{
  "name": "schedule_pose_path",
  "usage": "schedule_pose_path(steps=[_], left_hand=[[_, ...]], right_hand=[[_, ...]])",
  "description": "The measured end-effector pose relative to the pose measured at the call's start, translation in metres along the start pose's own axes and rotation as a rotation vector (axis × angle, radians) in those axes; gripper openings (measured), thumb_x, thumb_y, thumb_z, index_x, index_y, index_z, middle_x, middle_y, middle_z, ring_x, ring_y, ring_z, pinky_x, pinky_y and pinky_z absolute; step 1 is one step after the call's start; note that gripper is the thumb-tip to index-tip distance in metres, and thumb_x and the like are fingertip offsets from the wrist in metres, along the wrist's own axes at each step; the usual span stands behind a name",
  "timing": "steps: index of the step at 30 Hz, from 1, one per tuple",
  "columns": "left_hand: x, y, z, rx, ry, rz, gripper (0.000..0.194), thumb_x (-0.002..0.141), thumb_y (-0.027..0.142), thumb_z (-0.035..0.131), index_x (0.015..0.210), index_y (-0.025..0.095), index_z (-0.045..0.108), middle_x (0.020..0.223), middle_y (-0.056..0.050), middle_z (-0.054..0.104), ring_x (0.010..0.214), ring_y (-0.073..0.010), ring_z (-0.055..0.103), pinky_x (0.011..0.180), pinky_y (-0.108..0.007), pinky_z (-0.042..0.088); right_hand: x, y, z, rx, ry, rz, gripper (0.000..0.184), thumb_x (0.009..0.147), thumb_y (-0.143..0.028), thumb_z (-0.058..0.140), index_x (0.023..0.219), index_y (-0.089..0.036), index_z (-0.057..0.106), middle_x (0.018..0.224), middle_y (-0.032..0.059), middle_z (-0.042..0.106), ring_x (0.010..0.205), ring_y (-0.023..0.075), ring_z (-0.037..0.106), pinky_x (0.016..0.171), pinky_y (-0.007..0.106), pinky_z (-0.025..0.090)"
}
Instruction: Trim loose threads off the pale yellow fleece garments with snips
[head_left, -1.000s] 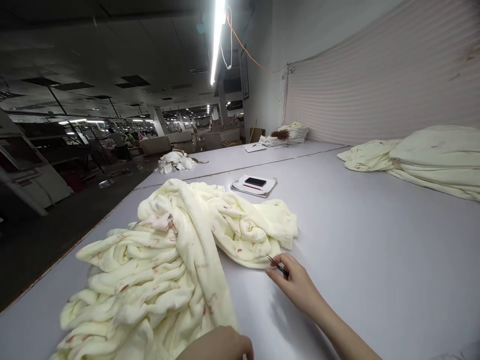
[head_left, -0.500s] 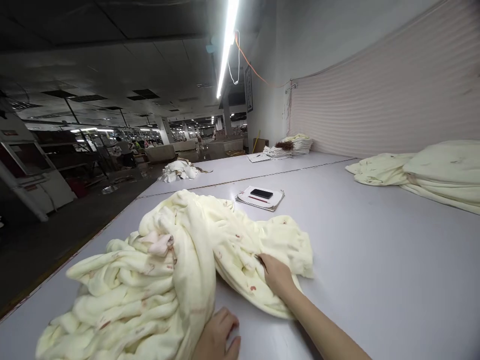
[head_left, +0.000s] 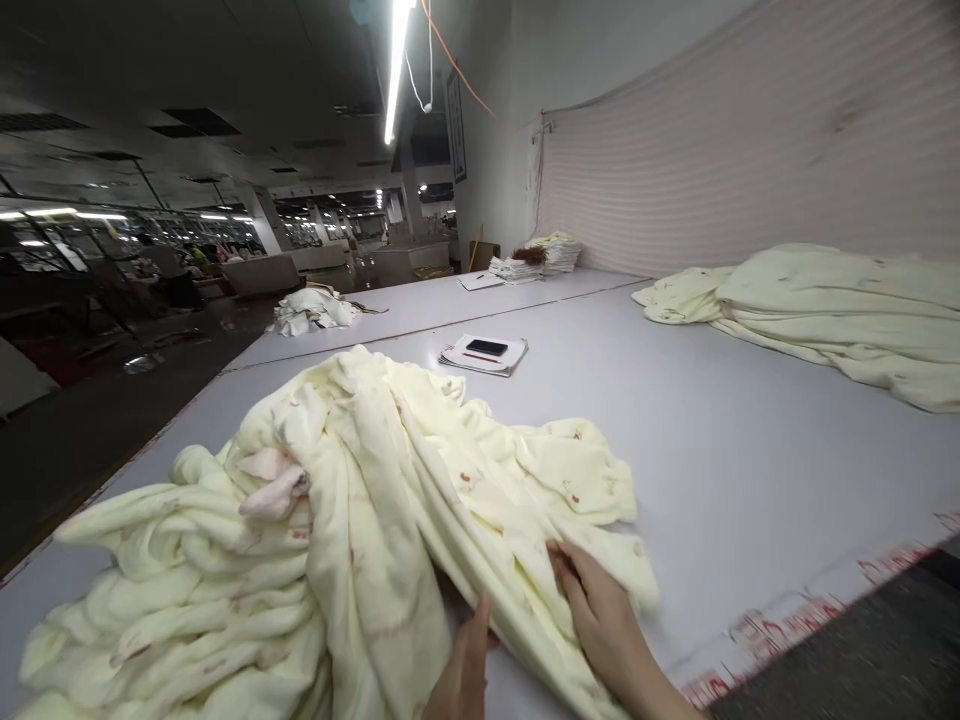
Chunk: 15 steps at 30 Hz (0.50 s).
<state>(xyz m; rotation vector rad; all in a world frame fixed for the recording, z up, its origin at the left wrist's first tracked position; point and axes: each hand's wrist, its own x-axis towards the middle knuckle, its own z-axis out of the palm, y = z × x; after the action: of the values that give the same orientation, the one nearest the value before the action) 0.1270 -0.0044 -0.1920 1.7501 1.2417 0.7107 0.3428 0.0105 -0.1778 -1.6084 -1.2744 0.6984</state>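
A large heap of pale yellow fleecy fabric (head_left: pixel 375 520) with small reddish prints lies bunched over the near left of the table. My right hand (head_left: pixel 604 620) is closed on a fold at the right part of this fabric, thumb and fingers pinching it. At the bottom middle, my left hand (head_left: pixel 466 665) is at the fabric's near edge; its thumb lies along the edge and the other fingers are mostly hidden, seemingly closed around it. A pink piece of cloth (head_left: pixel 274 485) sticks out of the heap on the left.
The pale table (head_left: pixel 720 450) has red markings along its right front edge. Beyond the heap lie papers (head_left: pixel 510 360) bearing a black phone (head_left: pixel 486 347) and a red pen. White scraps (head_left: pixel 315 310) lie at the far left, paper stacks (head_left: pixel 559 255) at the back, more yellow fabric (head_left: pixel 817 310) at right.
My left hand has moved from the tabletop to the fabric's edge. My right hand has come nearer, drawing the fabric's right part towards me. The view has turned right.
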Motion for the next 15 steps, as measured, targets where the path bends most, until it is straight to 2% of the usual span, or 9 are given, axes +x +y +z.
schedule_pose_path(steps=[1,3,5,7,9,11,13,15], left_hand=[[0.006,0.008,0.008,-0.020,0.008,0.007,0.075,0.064,0.035,0.069,0.134,0.025,0.043,0.123,-0.013,0.055,0.104,-0.0317,0.055,0.079,-0.037,0.046],[0.021,0.021,0.016,-0.103,0.077,-0.013,0.065,0.067,0.034,0.064,0.128,0.023,0.046,0.124,-0.014,0.053,0.104,-0.0288,0.055,0.079,-0.035,0.046],[0.038,0.025,0.015,-0.231,0.168,-0.099,0.050,0.067,0.031,0.061,0.114,0.021,0.052,0.106,-0.010,0.060,0.088,-0.0236,0.059,0.073,-0.033,0.047],[0.051,0.023,0.009,-0.336,0.204,-0.167,0.036,0.067,0.030,0.060,0.101,0.020,0.051,0.086,-0.004,0.062,0.074,-0.0194,0.059,0.067,-0.030,0.047],[0.055,0.018,0.002,-0.384,0.208,-0.186,0.028,0.069,0.031,0.058,0.092,0.021,0.048,0.075,0.001,0.058,0.067,-0.0167,0.058,0.063,-0.028,0.046],[0.054,0.014,-0.003,-0.391,0.207,-0.183,0.024,0.070,0.032,0.056,0.090,0.021,0.046,0.073,0.003,0.057,0.064,-0.0150,0.056,0.061,-0.026,0.045],[0.049,0.014,-0.005,-0.370,0.206,-0.182,0.025,0.072,0.031,0.055,0.093,0.021,0.048,0.071,0.003,0.057,0.061,-0.0148,0.055,0.061,-0.027,0.044],[0.042,0.020,-0.007,-0.325,0.214,-0.176,0.031,0.073,0.030,0.055,0.102,0.020,0.052,0.072,0.002,0.058,0.062,-0.0159,0.054,0.063,-0.028,0.043]], right_hand=[[0.002,-0.002,-0.006,0.054,0.012,0.029,0.039,0.089,-0.048,0.043,0.108,-0.019,0.061,0.111,0.0108,0.067,0.094,0.0248,0.064,0.085,0.038,0.050],[0.005,-0.004,-0.022,0.177,0.025,0.079,0.043,0.089,-0.051,0.041,0.109,-0.017,0.057,0.103,0.0111,0.068,0.077,0.0211,0.065,0.072,0.035,0.053],[0.000,-0.004,-0.040,0.228,0.039,0.083,0.043,0.089,-0.051,0.042,0.111,-0.017,0.055,0.097,0.0094,0.069,0.066,0.0179,0.063,0.064,0.032,0.053],[-0.012,0.000,-0.057,0.181,0.011,0.064,0.039,0.088,-0.048,0.046,0.109,-0.018,0.058,0.090,0.0070,0.070,0.062,0.0173,0.063,0.063,0.032,0.053],[-0.029,0.006,-0.069,0.099,-0.059,0.038,0.033,0.086,-0.044,0.049,0.103,-0.020,0.064,0.089,0.0060,0.071,0.070,0.0199,0.065,0.070,0.034,0.053],[-0.042,0.012,-0.071,0.042,-0.118,-0.011,0.027,0.086,-0.038,0.051,0.099,-0.022,0.067,0.099,0.0062,0.071,0.090,0.0237,0.065,0.082,0.038,0.051],[-0.047,0.015,-0.064,-0.005,-0.125,-0.091,0.027,0.084,-0.029,0.051,0.106,-0.024,0.066,0.115,0.0061,0.066,0.109,0.0243,0.058,0.094,0.040,0.046],[-0.041,0.014,-0.051,-0.089,-0.122,-0.144,0.039,0.081,-0.020,0.048,0.118,-0.025,0.061,0.130,0.0055,0.057,0.119,0.0232,0.052,0.099,0.040,0.043]])
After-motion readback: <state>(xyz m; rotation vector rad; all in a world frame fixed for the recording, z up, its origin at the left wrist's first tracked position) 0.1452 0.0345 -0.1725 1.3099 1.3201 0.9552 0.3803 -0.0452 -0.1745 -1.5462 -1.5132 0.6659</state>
